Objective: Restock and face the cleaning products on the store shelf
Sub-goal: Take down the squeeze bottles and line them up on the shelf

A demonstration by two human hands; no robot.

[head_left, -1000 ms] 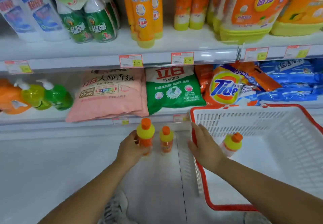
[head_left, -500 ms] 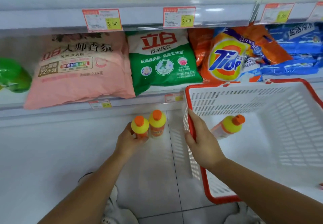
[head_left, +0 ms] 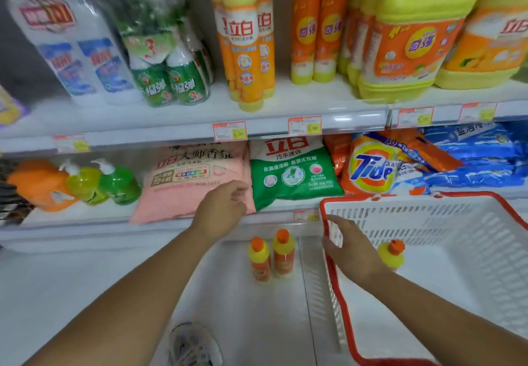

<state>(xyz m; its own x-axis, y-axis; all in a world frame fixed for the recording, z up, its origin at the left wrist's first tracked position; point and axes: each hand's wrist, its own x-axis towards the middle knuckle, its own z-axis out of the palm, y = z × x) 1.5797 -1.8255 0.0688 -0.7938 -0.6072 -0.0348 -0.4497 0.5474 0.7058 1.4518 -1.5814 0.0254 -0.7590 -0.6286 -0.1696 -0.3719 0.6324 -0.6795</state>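
The left small bottle (head_left: 258, 261) and the right small bottle (head_left: 283, 254) stood upright, just beside each other, on the smooth white bottom shelf (head_left: 85, 294). Both were orange-bodied, with rounded yellow shoulders and orange caps, and their labels were too small to read. A third bottle (head_left: 392, 254) of the same kind sat inside the basket (head_left: 428, 196), its lower body hidden behind my right wrist, so I could not tell whether it stood or leaned. My left hand (head_left: 223, 208) hung in front of the soft pink bag (head_left: 185, 182), fingers loosely curled and holding nothing. My right hand (head_left: 350, 248) lay at the basket's near corner with its fingers fairly straight, their tips at the red rim (whether they truly pressed it, I cannot say). The basket was hard white lattice plastic, cut off at the right and bottom edges. Next to the pink bag lay a glossy green bag (head_left: 291, 171) and a crinkled Tide bag (head_left: 371, 168). On the upper shelf the white bottles (head_left: 71, 51) at left were smeared with blur, and the tall orange bottles (head_left: 245, 45) lost their tops at the frame's edge. A shoe (head_left: 194, 345) showed only partly below.
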